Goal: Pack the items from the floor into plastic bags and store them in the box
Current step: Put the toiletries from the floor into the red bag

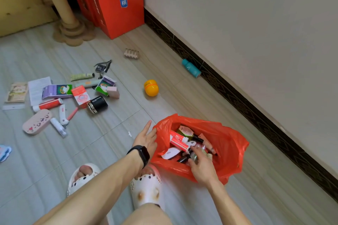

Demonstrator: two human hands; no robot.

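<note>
Tiled floor (109,142); red bag (230,144) mouth upward.

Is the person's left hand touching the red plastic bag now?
Touching. The head view shows the left hand with its fingers against the left rim of the red plastic bag; no floor shows between them.

One red plastic bag (228,144), one clear bottle (197,156), lower centre. At left, two purple-green cartons (57,91) (105,86), one black jar (97,105), one pink case (37,121). Mid-frame, one yellow capsule (150,87), one teal bottle (191,67). Bottom, two white slippers (83,179) (146,190).
</note>
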